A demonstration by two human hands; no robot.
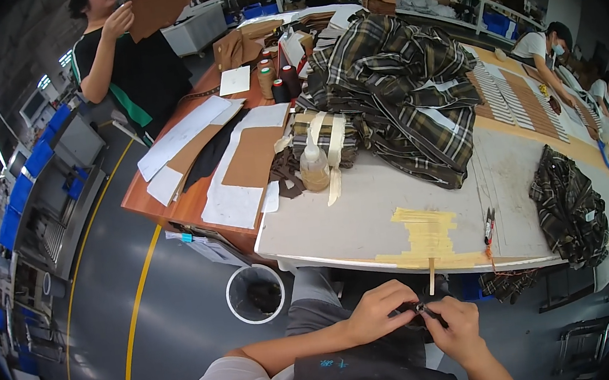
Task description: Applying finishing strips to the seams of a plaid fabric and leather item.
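Observation:
My left hand [378, 312] and my right hand [458, 327] are close together over my lap, just off the table's front edge. Between their closed fingertips is a small dark piece [419, 309], too small and covered to name. On the table above them lies a patch of yellow tape [427, 230], with a thin pale strip [432, 277] hanging over the edge from it. Right of the tape is a pair of thread snips [489, 226] with an orange cord. A dark apron [367, 365] covers my lap.
Plaid cloth is heaped [405, 90] on the table, beside a squeeze bottle [314, 165] and thread cones [266, 79]. Another plaid bundle [567, 199] lies right. Paper and brown sheets [253, 158] lie left, above a waste bin [255, 294]. A person [136, 67] stands far left; others work far right.

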